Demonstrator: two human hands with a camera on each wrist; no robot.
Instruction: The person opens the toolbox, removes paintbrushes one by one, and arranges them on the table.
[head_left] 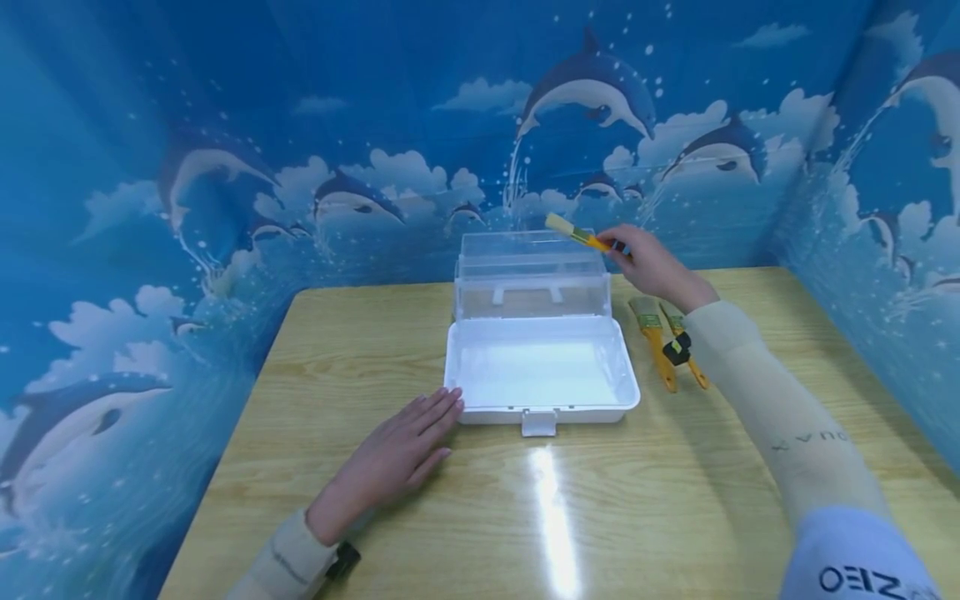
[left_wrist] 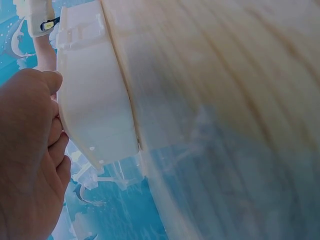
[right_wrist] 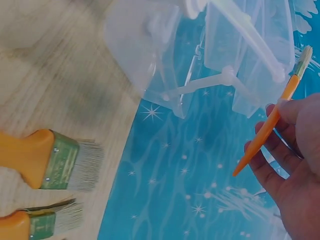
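My right hand (head_left: pixel 648 260) pinches an orange-handled paintbrush (right_wrist: pixel 266 127) raised by the right rear of the box, its pale bristles pointing up and left. A white plastic box (head_left: pixel 543 414) stands on the table with its clear lid (head_left: pixel 532 296) tipped up at the back. Fairly straight, the fingers of my left hand (head_left: pixel 393 446) touch the box's front left corner. In the left wrist view that hand (left_wrist: pixel 30 145) lies along the box's wall. Right of the box lie two more paintbrushes, one wide (head_left: pixel 656 343) and one narrower (right_wrist: pixel 40 225), partly behind my right wrist.
The wooden table (head_left: pixel 360 350) meets a blue dolphin-print backdrop (head_left: pixel 420 167) at the back and on both sides. A transparent tray (right_wrist: pixel 240 60) hangs on white arms inside the raised lid. A bright light reflection crosses the table before the box.
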